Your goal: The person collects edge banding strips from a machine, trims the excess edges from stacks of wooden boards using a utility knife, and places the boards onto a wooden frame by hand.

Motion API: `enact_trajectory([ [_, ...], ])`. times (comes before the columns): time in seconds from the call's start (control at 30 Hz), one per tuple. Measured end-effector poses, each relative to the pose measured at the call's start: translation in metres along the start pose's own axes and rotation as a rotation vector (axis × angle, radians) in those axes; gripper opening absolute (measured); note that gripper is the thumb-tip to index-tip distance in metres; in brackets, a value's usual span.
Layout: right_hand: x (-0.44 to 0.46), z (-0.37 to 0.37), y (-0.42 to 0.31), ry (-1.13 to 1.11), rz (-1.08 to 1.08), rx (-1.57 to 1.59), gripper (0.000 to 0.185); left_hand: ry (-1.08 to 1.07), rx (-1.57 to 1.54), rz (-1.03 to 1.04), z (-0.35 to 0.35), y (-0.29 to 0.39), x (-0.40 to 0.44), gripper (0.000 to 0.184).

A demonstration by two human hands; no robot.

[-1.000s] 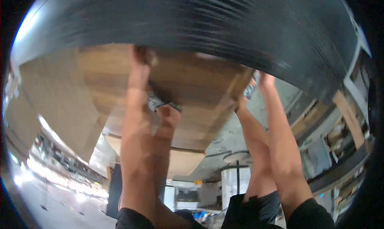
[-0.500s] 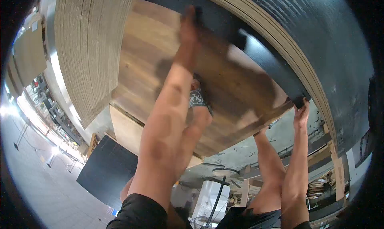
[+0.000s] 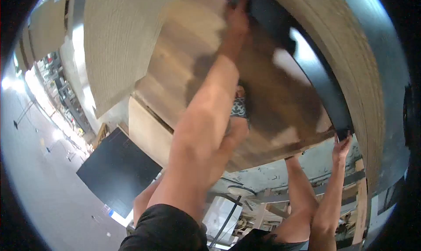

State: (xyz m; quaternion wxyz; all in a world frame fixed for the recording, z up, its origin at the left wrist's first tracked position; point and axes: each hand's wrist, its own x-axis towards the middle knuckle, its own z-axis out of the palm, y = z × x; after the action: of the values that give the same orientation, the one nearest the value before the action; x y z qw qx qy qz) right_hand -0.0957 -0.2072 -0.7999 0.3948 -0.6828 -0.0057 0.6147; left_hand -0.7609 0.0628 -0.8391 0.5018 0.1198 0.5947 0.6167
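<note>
A long dark strip (image 3: 313,67) lies along the edge of a brown wood-grain board (image 3: 188,45). My left hand (image 3: 239,16) rests at the strip's upper part, over the board, its fingers apart. At the strip's lower right end, my right hand (image 3: 342,146) has its fingers closed on it. Beside the strip, on its right, stands a stack of layered boards (image 3: 346,45). Under my left arm, a foot in a patterned slipper strap (image 3: 238,107) stands on the wood-grain board.
Left are a stack of tan boards (image 3: 123,40) and a black panel (image 3: 119,167) over the grey floor (image 3: 52,198). A pale board (image 3: 147,130) lies below the wood-grain one. Wooden slats (image 3: 360,198) stand at lower right, a white box (image 3: 222,218) at the bottom.
The view has turned and shifted. The dark strip, hidden a second ago, now shows between my hands. Both hands appear further right and the black panel shows more fully.
</note>
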Motion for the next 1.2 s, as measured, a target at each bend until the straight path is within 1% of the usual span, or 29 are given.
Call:
enact_trajectory([
  [0.03, -0.01, 0.026, -0.011, 0.095, 0.011, -0.024, 0.054, -0.011, 0.007, 0.025, 0.004, 0.009, -0.007, 0.065],
  [0.07, -0.001, 0.003, -0.003, -0.011, -0.065, -0.071, 0.055, -0.001, 0.046, 0.038, 0.014, 0.018, -0.019, 0.068],
  [0.13, -0.011, 0.041, -0.021, 0.124, 0.092, -0.053, 0.059, 0.022, 0.117, 0.062, 0.028, 0.026, -0.038, 0.074],
  [0.2, -0.016, 0.057, -0.022, 0.17, 0.069, -0.029, 0.056, 0.065, 0.022, 0.016, 0.029, 0.015, -0.04, 0.08],
  [0.23, -0.018, 0.059, -0.024, 0.202, 0.053, -0.017, 0.055, 0.057, -0.006, 0.004, 0.029, 0.027, -0.053, 0.085],
  [0.3, -0.015, 0.056, -0.029, 0.188, 0.062, -0.057, 0.059, 0.027, -0.064, -0.028, 0.037, 0.038, -0.075, 0.096],
  [0.37, -0.01, 0.046, -0.03, 0.159, 0.051, -0.075, 0.061, 0.047, -0.019, -0.018, 0.038, 0.026, -0.069, 0.095],
  [0.47, -0.006, 0.034, -0.028, 0.114, 0.042, -0.075, 0.063, -0.048, -0.015, -0.019, 0.034, 0.028, -0.071, 0.099],
  [0.5, -0.012, 0.045, -0.03, 0.115, 0.057, -0.073, 0.064, -0.097, -0.024, -0.017, 0.031, 0.033, -0.072, 0.102],
  [0.53, -0.017, 0.053, -0.032, 0.116, 0.072, -0.075, 0.064, -0.086, -0.017, 0.008, 0.03, 0.034, -0.073, 0.094],
  [0.6, -0.025, 0.071, -0.03, 0.214, 0.077, -0.054, 0.07, -0.061, -0.012, 0.056, 0.027, 0.037, -0.078, 0.079],
  [0.63, -0.027, 0.077, -0.029, 0.261, 0.074, -0.04, 0.073, -0.045, 0.15, 0.089, 0.023, 0.031, -0.078, 0.081],
  [0.67, -0.029, 0.083, -0.026, 0.245, 0.049, -0.04, 0.075, -0.031, 0.31, 0.127, 0.016, 0.027, -0.081, 0.083],
  [0.73, -0.036, 0.078, -0.015, 0.224, 0.006, -0.043, 0.079, -0.019, 0.743, 0.247, -0.006, 0.012, -0.1, 0.088],
  [0.77, -0.041, 0.075, -0.013, 0.183, 0.044, -0.076, 0.085, -0.023, 1.018, 0.338, -0.026, 0.011, -0.123, 0.091],
  [0.83, -0.035, 0.044, -0.008, 0.213, 0.173, -0.153, 0.081, -0.177, 1.193, 0.158, -0.06, 0.047, -0.168, 0.098],
  [0.87, -0.033, 0.024, -0.004, 0.228, 0.24, -0.191, 0.08, -0.328, 1.082, -0.107, -0.083, 0.076, -0.194, 0.101],
  [0.9, -0.037, 0.005, 0.008, 0.267, 0.24, -0.245, 0.08, -0.278, 1.179, -0.107, -0.104, 0.091, -0.227, 0.1],
  [0.93, -0.041, -0.013, 0.015, 0.302, 0.238, -0.297, 0.081, -0.231, 1.039, -0.173, -0.122, 0.111, -0.262, 0.099],
  [0.97, -0.055, -0.023, 0.016, 0.258, 0.246, -0.379, 0.074, -0.116, 0.937, -0.232, -0.14, 0.118, -0.301, 0.096],
  [1.0, -0.076, -0.028, 0.016, 0.217, 0.255, -0.462, 0.067, -0.097, 0.895, -0.419, -0.164, 0.124, -0.336, 0.095],
  [1.03, -0.095, -0.03, 0.013, 0.18, 0.233, -0.542, 0.059, 0.001, 0.922, -0.543, -0.176, 0.135, -0.377, 0.094],
  [1.07, -0.116, -0.028, 0.007, 0.147, 0.211, -0.622, 0.051, 0.109, 0.821, -0.506, -0.205, 0.109, -0.424, 0.092],
  [1.1, -0.146, -0.023, -0.004, 0.055, 0.18, -0.693, 0.041, 0.169, 0.839, -0.529, -0.22, 0.111, -0.472, 0.088],
  [1.13, -0.18, -0.012, -0.017, -0.04, 0.148, -0.762, 0.032, 0.184, 0.926, -0.589, -0.219, 0.124, -0.515, 0.087],
  [1.17, -0.207, -0.004, -0.031, -0.136, 0.113, -0.827, 0.026, 0.247, 0.979, -0.497, -0.255, 0.077, -0.578, 0.078],
  [1.2, -0.223, 0.001, -0.045, -0.161, 0.115, -0.89, 0.024, 0.252, 1.024, -0.643, -0.245, 0.089, -0.624, 0.069],
])
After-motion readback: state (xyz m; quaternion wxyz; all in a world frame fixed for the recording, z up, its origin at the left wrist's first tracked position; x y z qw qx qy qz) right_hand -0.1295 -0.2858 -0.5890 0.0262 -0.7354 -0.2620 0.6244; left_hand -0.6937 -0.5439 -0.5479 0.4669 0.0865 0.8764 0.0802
